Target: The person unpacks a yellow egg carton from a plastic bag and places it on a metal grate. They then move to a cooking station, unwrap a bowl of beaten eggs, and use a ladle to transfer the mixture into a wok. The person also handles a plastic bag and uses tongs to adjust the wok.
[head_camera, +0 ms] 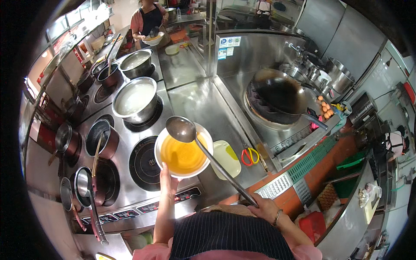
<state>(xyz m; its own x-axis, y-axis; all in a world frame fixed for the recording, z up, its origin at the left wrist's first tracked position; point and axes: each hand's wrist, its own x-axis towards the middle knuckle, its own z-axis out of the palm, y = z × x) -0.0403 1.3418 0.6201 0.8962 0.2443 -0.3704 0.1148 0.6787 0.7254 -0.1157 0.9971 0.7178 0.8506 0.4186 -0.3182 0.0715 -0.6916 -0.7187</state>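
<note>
My left hand [168, 180] grips the near rim of a white bowl [209, 148] from below. Yellow-orange liquid [183, 152], perhaps beaten egg, fills much of the bowl, which is above the steel counter beside a round induction hob [143, 165]. The long handle of a metal ladle [224, 170] is in my right hand [265, 208]. Its round scoop [180, 129] hangs over the bowl's far rim, and I cannot tell whether it touches. To the right lie a pale green tray [224, 159] and scissors [249, 156] with red and yellow handles.
A steel basin [151, 104] of cloudy liquid stands behind the bowl. Saucepans [110, 146] and long-handled utensils crowd the left hobs. At right are a large wok [276, 97] and several eggs [326, 109]. A shiny panel at the back appears to mirror this scene.
</note>
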